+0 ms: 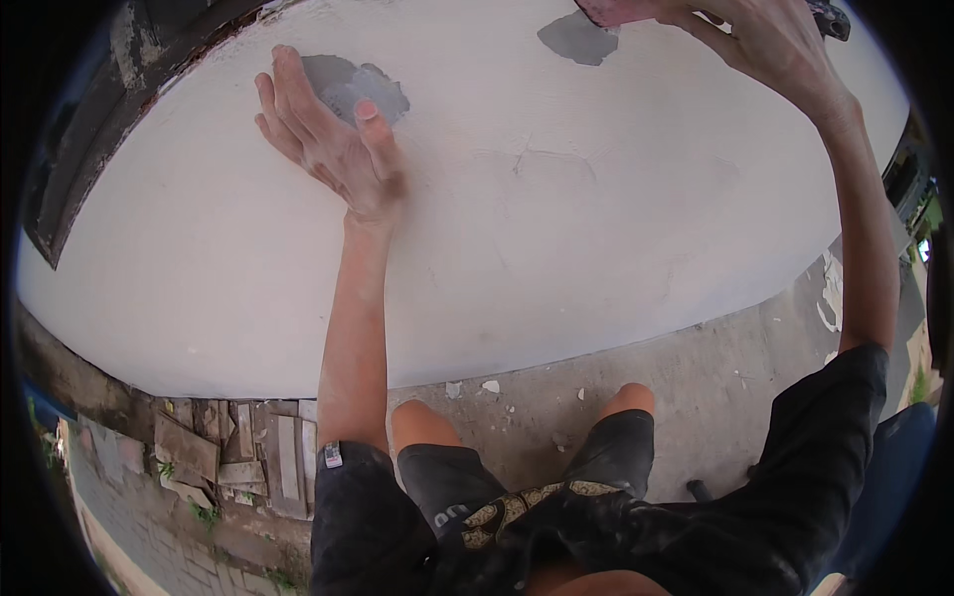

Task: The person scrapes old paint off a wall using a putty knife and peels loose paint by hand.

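Note:
My left hand lies against a white painted wall, its fingers apart and nothing in it. Beside its fingers and thumb is a grey bare patch where the paint is gone. At the top right my right hand grips a flat pinkish tool or block, partly cut off by the picture's edge. The held thing touches or overlaps the upper rim of a second grey patch. A dark object shows behind the right hand; whether it belongs to the held thing, I cannot tell. Fine cracks mark the wall between the patches.
A dark, weathered frame borders the wall at the upper left. Below runs a concrete floor with scattered paint flakes. Stacked boards or flat tiles lie at the lower left beside paving. My knees are close to the wall's foot.

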### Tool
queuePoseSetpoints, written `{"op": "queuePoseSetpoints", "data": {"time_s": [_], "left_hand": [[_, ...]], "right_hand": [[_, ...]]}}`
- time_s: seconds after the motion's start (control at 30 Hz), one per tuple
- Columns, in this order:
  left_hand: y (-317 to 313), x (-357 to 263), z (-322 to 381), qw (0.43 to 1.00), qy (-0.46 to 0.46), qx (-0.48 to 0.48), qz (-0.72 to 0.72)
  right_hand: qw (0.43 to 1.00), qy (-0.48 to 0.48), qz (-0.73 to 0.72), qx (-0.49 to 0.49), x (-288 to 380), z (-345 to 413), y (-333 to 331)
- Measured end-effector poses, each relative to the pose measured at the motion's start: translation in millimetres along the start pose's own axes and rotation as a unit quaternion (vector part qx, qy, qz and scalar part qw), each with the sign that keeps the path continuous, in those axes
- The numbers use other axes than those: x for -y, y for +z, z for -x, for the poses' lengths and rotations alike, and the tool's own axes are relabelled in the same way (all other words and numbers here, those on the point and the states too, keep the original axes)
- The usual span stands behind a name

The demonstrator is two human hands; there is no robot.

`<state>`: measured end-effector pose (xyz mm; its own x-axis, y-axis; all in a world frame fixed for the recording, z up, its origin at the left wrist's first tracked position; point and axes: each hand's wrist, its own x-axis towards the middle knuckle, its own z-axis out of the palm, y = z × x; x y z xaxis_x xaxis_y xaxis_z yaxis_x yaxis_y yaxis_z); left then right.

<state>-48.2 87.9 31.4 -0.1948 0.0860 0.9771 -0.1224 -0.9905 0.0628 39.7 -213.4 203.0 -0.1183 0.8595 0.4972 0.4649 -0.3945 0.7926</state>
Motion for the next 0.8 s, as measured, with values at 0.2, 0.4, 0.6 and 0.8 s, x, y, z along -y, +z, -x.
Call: {"op": "queuePoseSetpoints", "data": {"time_s": [0.2, 0.4, 0.6, 0.8], "left_hand": [[-1, -1, 3, 1.0, -0.013, 0.001, -0.009], [1, -2, 4, 1.0, -0.012, 0.0, -0.01], [0, -4, 3, 1.0, -0.015, -0.004, 0.0], [1, -2, 3, 1.0, -0.004, 0.0, -0.028]], "right_hand": [[0.998, -0.03, -0.03, 0.037, 7, 6, 13], [0.997, -0.062, -0.025, 0.025, -5, 0, 19], [0.996, -0.057, -0.072, 0.023, 4, 0, 16], [0.994, -0.06, -0.065, 0.058, 19, 5, 32]]}}
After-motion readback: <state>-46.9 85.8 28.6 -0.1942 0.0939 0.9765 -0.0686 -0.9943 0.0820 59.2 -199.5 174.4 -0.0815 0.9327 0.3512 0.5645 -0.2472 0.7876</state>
